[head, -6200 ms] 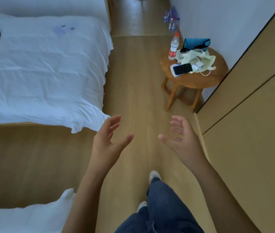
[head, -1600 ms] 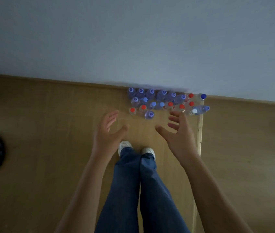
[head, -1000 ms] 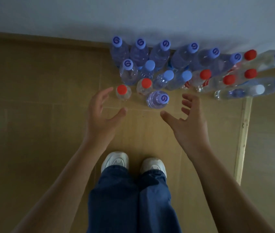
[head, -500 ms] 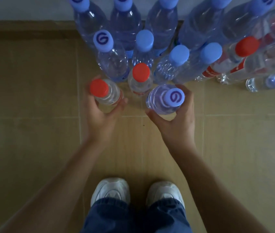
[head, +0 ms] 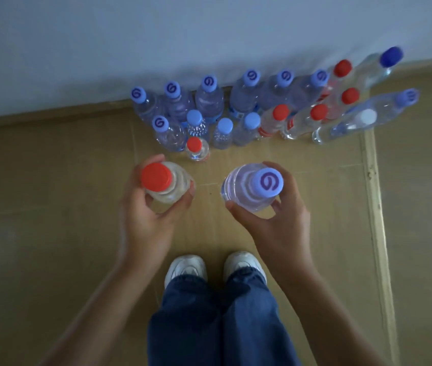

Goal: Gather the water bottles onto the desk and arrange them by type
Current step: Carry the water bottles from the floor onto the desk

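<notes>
1. Red-capped bottles: six. One is gripped in the left hand, five stand beyond the hands.
2. Swirl-marked pale-blue-capped bottles: nine. One is gripped in the right hand, eight are beyond the hands; the rightmost is blurred.
3. Plain pale-blue-capped bottles: three, beyond and between the hands.
4. Dark-blue-capped bottle: one, far beyond the right hand.
5. White-capped bottle: one, beyond the right hand.

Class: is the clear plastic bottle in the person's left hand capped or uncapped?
Capped. The clear plastic bottle gripped by the left hand has a red screw cap sitting on its neck, seen from above.
</notes>
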A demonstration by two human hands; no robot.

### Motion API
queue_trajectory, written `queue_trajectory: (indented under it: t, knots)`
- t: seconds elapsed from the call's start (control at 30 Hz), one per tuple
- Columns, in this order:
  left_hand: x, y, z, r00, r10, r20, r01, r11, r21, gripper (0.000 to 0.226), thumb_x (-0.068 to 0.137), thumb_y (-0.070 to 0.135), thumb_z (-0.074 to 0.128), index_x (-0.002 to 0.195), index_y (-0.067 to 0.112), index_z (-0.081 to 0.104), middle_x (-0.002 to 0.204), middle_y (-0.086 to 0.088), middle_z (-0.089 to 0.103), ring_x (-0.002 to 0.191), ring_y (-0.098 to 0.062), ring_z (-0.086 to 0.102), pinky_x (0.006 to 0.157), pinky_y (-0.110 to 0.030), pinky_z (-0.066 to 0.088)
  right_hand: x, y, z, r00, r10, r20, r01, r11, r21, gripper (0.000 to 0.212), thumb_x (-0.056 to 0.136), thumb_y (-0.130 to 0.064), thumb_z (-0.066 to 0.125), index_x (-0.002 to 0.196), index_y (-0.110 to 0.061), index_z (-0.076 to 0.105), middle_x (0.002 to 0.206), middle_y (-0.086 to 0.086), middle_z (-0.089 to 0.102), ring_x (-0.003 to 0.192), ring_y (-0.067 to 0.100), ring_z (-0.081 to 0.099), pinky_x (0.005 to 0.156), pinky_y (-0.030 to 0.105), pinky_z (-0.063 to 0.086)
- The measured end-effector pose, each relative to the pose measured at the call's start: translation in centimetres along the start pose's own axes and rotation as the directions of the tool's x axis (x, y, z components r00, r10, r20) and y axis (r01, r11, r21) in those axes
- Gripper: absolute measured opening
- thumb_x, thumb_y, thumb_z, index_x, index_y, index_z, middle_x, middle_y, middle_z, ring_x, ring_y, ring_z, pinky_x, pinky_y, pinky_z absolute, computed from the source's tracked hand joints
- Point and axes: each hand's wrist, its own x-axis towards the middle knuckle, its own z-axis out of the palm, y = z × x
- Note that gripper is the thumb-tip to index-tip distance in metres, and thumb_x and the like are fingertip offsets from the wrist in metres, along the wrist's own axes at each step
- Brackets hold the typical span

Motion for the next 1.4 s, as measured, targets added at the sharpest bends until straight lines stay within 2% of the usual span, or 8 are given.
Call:
queue_trajectory:
  t: [0.27,0.43,0.6,0.77,0.9,1.03,1.2,1.4]
  knots:
    - [-6.0,19.8,-5.0,0.983,0.107,0.15,-0.112,0.993,0.028,0.059,0.071,0.013,0.088,0.118,0.036,0.061,0.106,0.027,0.069,0.101,0.003,0.066,0.088,-0.014,0.051,-10.4,-15.2,-10.2,0.994,-0.032,-0.101,0.041,0.996,0.081,0.067,0.066,-0.012,0.091,0.124,-0.024,0.058,0.114,-0.013,0.067,0.108,0.014,0.065,0.093,0.044,0.053]
    - [-9.6,32.2,-6.7,0.952,0.184,0.244,-0.186,0.982,-0.014,0.055,0.069,0.01,0.088,0.109,0.036,0.06,0.099,0.015,0.071,0.097,-0.006,0.068,0.089,-0.025,0.053,-16.3,-23.7,-16.6,0.975,-0.111,-0.191,0.121,0.992,0.041,0.063,0.067,-0.03,0.089,0.123,-0.028,0.059,0.113,-0.016,0.067,0.105,0.008,0.065,0.083,0.017,0.051]
    - [-13.7,43.5,-7.2,0.868,0.355,0.348,-0.39,0.92,0.034,0.056,0.067,0.021,0.09,0.107,0.042,0.057,0.098,0.021,0.068,0.093,0.001,0.066,0.077,-0.007,0.047,-22.0,-30.8,-23.3,0.937,-0.106,-0.332,0.159,0.978,0.137,0.064,0.064,-0.026,0.091,0.121,-0.027,0.06,0.113,-0.011,0.068,0.104,0.017,0.067,0.085,0.04,0.056]
    - [-19.0,54.1,-5.2,0.742,0.431,0.514,-0.493,0.87,-0.017,0.055,0.065,0.039,0.081,0.115,0.033,0.057,0.104,0.027,0.062,0.096,0.006,0.064,0.077,-0.002,0.046,-27.9,-36.4,-31.6,0.864,-0.105,-0.493,0.23,0.952,0.201,0.061,0.065,-0.026,0.09,0.119,-0.02,0.062,0.108,-0.013,0.069,0.101,0.013,0.067,0.083,0.025,0.055]
    - [-24.2,61.0,-0.5,0.625,0.496,0.603,-0.584,0.81,-0.062,0.057,0.068,0.042,0.077,0.12,0.03,0.056,0.109,0.028,0.058,0.097,0.007,0.061,0.079,0.0,0.044,-32.1,-38.6,-39.5,0.802,-0.081,-0.592,0.245,0.948,0.202,0.063,0.067,-0.026,0.085,0.123,-0.01,0.06,0.111,-0.006,0.069,0.104,0.016,0.067,0.089,0.032,0.056]
    - [-30.5,66.6,6.9,0.516,0.516,0.683,-0.601,0.787,-0.141,0.058,0.068,0.04,0.079,0.121,0.032,0.058,0.118,0.018,0.065,0.106,-0.006,0.065,0.09,-0.022,0.052,-35.4,-38.1,-48.8,0.702,-0.062,-0.71,0.267,0.946,0.182,0.072,0.063,-0.038,0.08,0.125,-0.01,0.058,0.113,-0.006,0.068,0.104,0.008,0.066,0.09,0.026,0.056]
    - [-37.5,71.7,18.1,0.422,0.493,0.761,-0.53,0.815,-0.234,0.045,0.058,0.047,0.079,0.099,0.045,0.062,0.099,0.031,0.07,0.094,0.006,0.068,0.079,-0.011,0.054,-37.2,-35.8,-61.3,0.581,-0.101,-0.808,0.304,0.947,0.101,0.067,0.066,-0.048,0.083,0.123,-0.025,0.058,0.115,-0.021,0.067,0.105,0.0,0.065,0.086,0.013,0.051]
    - [-46.4,78.3,31.8,0.296,0.542,0.787,-0.529,0.779,-0.337,0.068,0.06,0.041,0.083,0.121,0.024,0.059,0.106,0.015,0.07,0.1,0.001,0.067,0.084,-0.011,0.053,-38.5,-33.4,-77.2,0.462,-0.14,-0.876,0.277,0.961,-0.007,0.06,0.073,-0.05,0.078,0.124,-0.031,0.053,0.116,-0.023,0.063,0.107,-0.002,0.063,0.088,0.012,0.05]
